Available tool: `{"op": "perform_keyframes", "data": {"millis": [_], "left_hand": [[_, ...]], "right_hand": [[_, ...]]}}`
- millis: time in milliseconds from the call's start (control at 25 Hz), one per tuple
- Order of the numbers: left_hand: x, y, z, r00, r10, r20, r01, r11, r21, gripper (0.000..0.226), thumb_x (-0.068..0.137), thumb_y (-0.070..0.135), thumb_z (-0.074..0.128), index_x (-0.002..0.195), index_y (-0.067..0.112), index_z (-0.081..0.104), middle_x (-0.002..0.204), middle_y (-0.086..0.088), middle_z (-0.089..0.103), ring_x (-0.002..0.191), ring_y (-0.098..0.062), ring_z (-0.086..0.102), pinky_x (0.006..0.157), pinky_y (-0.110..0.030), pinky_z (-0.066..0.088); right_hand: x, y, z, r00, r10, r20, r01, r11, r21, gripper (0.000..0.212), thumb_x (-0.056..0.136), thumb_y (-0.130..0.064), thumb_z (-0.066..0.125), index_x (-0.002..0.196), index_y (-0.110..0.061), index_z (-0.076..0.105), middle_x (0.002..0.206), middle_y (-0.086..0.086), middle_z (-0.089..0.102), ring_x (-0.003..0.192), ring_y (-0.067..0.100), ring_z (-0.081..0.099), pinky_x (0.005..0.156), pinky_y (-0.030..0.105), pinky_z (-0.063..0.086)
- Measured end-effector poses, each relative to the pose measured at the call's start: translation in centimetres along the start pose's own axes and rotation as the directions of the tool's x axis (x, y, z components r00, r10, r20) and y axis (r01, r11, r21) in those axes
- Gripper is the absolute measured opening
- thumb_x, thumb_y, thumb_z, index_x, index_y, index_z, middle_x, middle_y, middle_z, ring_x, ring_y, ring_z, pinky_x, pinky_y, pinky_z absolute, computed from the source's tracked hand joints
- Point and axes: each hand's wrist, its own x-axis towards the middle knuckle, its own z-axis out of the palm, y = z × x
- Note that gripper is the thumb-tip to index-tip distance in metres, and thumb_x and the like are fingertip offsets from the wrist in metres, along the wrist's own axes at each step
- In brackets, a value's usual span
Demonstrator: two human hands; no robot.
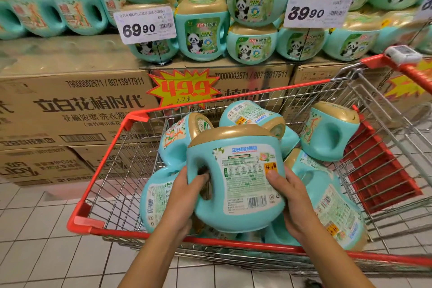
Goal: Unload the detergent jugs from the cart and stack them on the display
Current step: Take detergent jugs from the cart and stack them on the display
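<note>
I hold a teal detergent jug (pixel 243 170) with a gold cap upright above the red wire cart (pixel 98 177), its back label facing me. My left hand (pixel 187 192) grips the jug's handle, fingers curled through the hole. My right hand (pixel 292 196) holds the jug's right side, thumb pressed on the label. Several more teal jugs (pixel 329 133) lie tumbled in the cart below and around it. The display (pixel 203 28) of stacked panda-label jugs rises behind the cart.
Brown cardboard cases (pixel 77 105) form the display's base, with a bare case top at left (pixel 65 54). Price cards reading 69.90 (pixel 145 24) and 39.90 (pixel 315 9) stand among the jugs. A yellow starburst sign (pixel 184 89) hangs in front. White tiled floor lies at left.
</note>
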Motion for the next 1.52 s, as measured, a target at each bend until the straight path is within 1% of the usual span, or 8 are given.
{"op": "perform_keyframes", "data": {"millis": [160,400,560,720,880,1000,1320,1520], "left_hand": [[-3.1,0.3,1.7,0.972,0.203,-0.119,-0.167,0.952,0.257,0.047,0.076,0.058,0.057,0.122,0.048,0.051,0.124,0.022,0.055,0.11,0.016,0.051,0.085,-0.009,0.042],[-3.4,0.2,3.8,0.966,0.232,-0.11,-0.2,0.948,0.247,0.12,0.044,0.064,0.075,0.146,0.026,0.025,0.141,0.003,0.05,0.125,-0.014,0.053,0.105,-0.04,0.045],[-2.9,-0.1,2.3,0.976,0.155,-0.154,-0.173,0.979,-0.107,0.104,0.042,0.041,0.087,0.134,0.02,0.042,0.121,-0.009,0.066,0.104,-0.027,0.068,0.085,-0.052,0.057],[-2.7,0.1,-0.2,0.984,0.175,-0.022,-0.174,0.943,-0.283,0.086,0.048,0.029,0.081,0.128,0.014,0.053,0.114,-0.014,0.07,0.097,-0.034,0.069,0.067,-0.043,0.059],[-3.5,0.7,-2.0,0.97,0.183,0.161,-0.101,0.903,-0.417,0.104,0.036,0.032,0.092,0.128,0.006,0.051,0.105,-0.015,0.073,0.09,-0.034,0.072,0.065,-0.04,0.059],[-3.9,0.9,-2.7,0.956,0.181,0.232,-0.037,0.856,-0.516,0.091,0.027,0.038,0.096,0.11,0.009,0.069,0.095,-0.016,0.075,0.082,-0.033,0.073,0.063,-0.041,0.06],[-3.6,3.3,-6.7,0.983,0.182,-0.029,-0.185,0.974,-0.134,0.084,0.051,0.039,0.082,0.127,0.017,0.054,0.112,-0.013,0.072,0.094,-0.028,0.072,0.066,-0.032,0.06],[-4.1,4.2,-12.7,0.963,0.205,-0.175,-0.232,0.961,-0.15,0.081,0.05,0.038,0.083,0.123,0.02,0.055,0.105,-0.008,0.074,0.089,-0.028,0.074,0.062,-0.032,0.059]], "right_hand": [[-0.5,-0.3,2.8,0.968,-0.204,-0.144,0.182,0.972,-0.15,0.063,0.055,-0.03,0.089,0.113,-0.027,0.067,0.107,-0.002,0.073,0.095,0.013,0.07,0.07,0.023,0.056],[-3.0,0.9,5.2,0.946,-0.323,0.024,0.312,0.886,-0.343,0.045,0.09,-0.006,0.06,0.126,-0.032,0.056,0.138,-0.011,0.054,0.13,0.004,0.046,0.113,0.035,0.035],[-3.9,0.3,5.9,0.92,-0.339,0.194,0.39,0.827,-0.404,0.048,0.079,-0.011,0.047,0.119,-0.032,0.061,0.134,-0.02,0.056,0.131,0.005,0.041,0.113,0.024,0.028],[-2.3,-2.0,4.3,0.92,-0.32,0.225,0.383,0.856,-0.347,0.04,0.083,-0.02,0.063,0.118,-0.039,0.066,0.138,-0.016,0.054,0.134,0.007,0.042,0.111,0.035,0.037],[-0.4,-3.1,3.0,0.977,-0.037,0.21,0.106,0.938,-0.329,0.1,0.053,-0.044,0.087,0.139,-0.05,0.037,0.148,-0.017,0.037,0.138,0.016,0.038,0.103,0.041,0.045],[0.1,-2.9,3.2,0.883,0.186,0.431,-0.151,0.982,-0.114,0.121,0.04,-0.048,0.094,0.145,-0.036,0.034,0.141,0.004,0.054,0.124,0.032,0.056,0.098,0.048,0.05],[0.1,-1.0,8.6,0.964,-0.032,0.263,0.063,0.992,-0.11,0.087,0.056,-0.02,0.087,0.134,-0.031,0.051,0.102,0.027,0.058,0.095,0.034,0.066,0.076,0.04,0.059],[-0.1,0.8,15.5,0.923,-0.096,0.374,0.157,0.978,-0.138,0.088,0.049,-0.033,0.087,0.13,-0.04,0.052,0.083,-0.008,0.062,0.082,0.015,0.07,0.068,0.026,0.056]]}}
